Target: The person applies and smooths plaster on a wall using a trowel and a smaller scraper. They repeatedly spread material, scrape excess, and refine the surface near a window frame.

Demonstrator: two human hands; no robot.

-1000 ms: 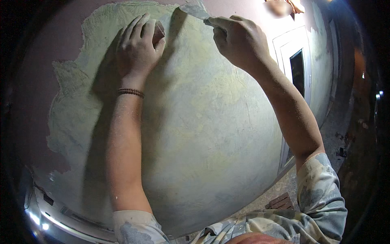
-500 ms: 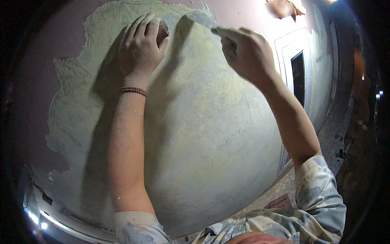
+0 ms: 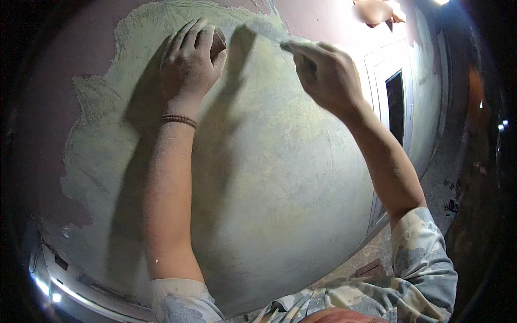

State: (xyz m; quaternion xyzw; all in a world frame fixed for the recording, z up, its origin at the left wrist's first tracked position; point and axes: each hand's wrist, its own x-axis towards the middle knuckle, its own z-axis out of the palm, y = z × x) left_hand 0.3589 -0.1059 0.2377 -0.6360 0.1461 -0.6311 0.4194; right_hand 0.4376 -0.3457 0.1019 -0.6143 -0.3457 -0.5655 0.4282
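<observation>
My left hand [image 3: 188, 70] is high on the wall, closed round a dark brown block [image 3: 218, 43], with beads on its wrist. My right hand [image 3: 326, 75], to its right, grips a scraper [image 3: 268, 34] by the handle; its pale blade lies against the top of a yellowish-grey plastered patch [image 3: 269, 172] and is hard to tell from it. Rough edges of this patch border pink paint [image 3: 54, 124]. Both forearms cast shadows on the wall.
At the upper right is part of a person [image 3: 377, 11]. Below it stands a white-framed opening with a dark inside [image 3: 395, 107]. Reddish bricks [image 3: 369, 269] lie low on the right beside a rough floor [image 3: 441, 194]. Lights shine at the lower left.
My right hand and the scraper blade have moved down and rightward from the top edge. My left hand has shifted slightly right, still on the brown block.
</observation>
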